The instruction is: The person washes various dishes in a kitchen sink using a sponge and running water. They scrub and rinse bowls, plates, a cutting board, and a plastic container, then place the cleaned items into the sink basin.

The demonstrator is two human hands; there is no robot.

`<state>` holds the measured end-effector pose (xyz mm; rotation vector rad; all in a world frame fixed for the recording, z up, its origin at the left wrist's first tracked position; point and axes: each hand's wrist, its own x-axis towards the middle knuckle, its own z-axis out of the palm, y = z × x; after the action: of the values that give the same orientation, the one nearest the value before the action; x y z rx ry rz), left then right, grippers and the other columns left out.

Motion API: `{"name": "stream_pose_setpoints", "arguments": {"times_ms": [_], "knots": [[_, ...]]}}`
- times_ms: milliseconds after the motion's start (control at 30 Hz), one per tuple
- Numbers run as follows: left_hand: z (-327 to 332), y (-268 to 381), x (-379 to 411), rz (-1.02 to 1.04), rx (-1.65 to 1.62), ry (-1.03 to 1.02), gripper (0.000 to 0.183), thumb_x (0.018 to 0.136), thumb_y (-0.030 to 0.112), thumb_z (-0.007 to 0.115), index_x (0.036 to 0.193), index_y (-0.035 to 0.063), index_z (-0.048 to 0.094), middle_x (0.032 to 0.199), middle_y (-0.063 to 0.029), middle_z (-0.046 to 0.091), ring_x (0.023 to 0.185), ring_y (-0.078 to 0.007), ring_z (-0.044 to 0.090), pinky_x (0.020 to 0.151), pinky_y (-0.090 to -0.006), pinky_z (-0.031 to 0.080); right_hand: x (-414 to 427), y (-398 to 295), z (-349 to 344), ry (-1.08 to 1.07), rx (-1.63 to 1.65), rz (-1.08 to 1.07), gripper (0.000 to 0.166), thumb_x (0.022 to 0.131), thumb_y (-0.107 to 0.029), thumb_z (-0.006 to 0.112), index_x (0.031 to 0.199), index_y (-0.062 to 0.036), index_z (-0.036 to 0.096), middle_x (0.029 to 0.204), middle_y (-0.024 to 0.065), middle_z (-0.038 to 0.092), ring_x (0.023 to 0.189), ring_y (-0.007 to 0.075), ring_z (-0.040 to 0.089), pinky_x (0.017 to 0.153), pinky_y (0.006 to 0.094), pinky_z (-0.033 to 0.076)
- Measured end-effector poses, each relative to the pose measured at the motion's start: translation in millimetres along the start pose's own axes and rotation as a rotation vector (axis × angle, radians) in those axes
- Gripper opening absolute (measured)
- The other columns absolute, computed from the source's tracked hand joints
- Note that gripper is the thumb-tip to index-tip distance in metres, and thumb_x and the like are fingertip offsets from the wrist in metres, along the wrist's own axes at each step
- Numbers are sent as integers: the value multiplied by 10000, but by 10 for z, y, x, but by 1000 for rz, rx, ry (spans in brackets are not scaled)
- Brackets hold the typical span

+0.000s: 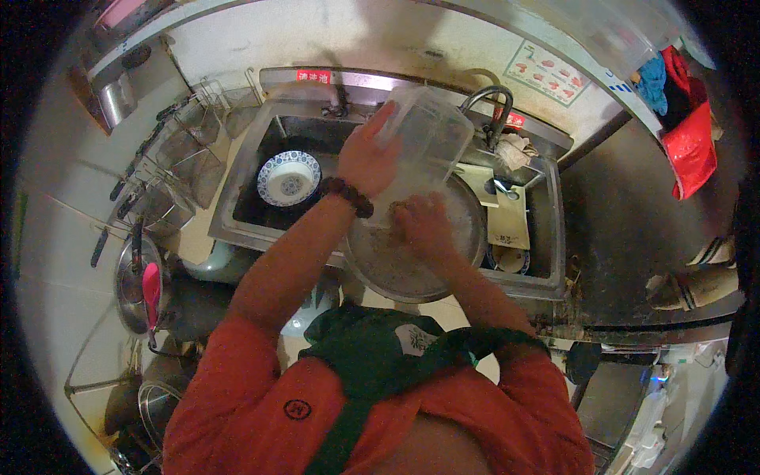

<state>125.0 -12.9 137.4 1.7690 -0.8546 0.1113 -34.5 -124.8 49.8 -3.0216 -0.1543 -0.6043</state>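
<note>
My left hand (371,157) grips a clear plastic container (436,127), which is tilted over a large round metal tray or basin (380,261). My right hand (421,222) is at the container's near side, its fingers curled around something brownish, perhaps a scrubber; blur keeps that unclear. The round metal piece rests across the divider and right basin of a steel double sink. A white bowl with a blue pattern (289,178) sits in the left basin.
Cutting boards (508,222), a metal utensil (506,189) and another patterned bowl (509,261) lie at the right basin. A curved faucet (504,98) stands behind, beside a crumpled cloth (515,152). Wire strainer baskets (187,154) with black handles line the left side.
</note>
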Motion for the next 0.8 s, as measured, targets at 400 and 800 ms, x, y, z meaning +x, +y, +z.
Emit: {"name": "stream_pose_setpoints", "arguments": {"times_ms": [400,800], "knots": [[205,-105,-652,-267,-545,128,725,821,119,678,1393,5,248,1205,-176,537,1125,-246,534,892,-335,466,279,-353,-137,145,369,364,310,683,-166,698,965,-113,580,902,112,628,886,316,600,834,472,457],[-194,-124,-506,-114,-273,219,351,830,145,613,1132,-13,527,937,-126,647,876,-257,635,788,-367,496,94,252,-193,-39,-184,10,573,643,-236,771,1154,-109,545,1170,86,589,1157,251,537,1073,515,266]]}}
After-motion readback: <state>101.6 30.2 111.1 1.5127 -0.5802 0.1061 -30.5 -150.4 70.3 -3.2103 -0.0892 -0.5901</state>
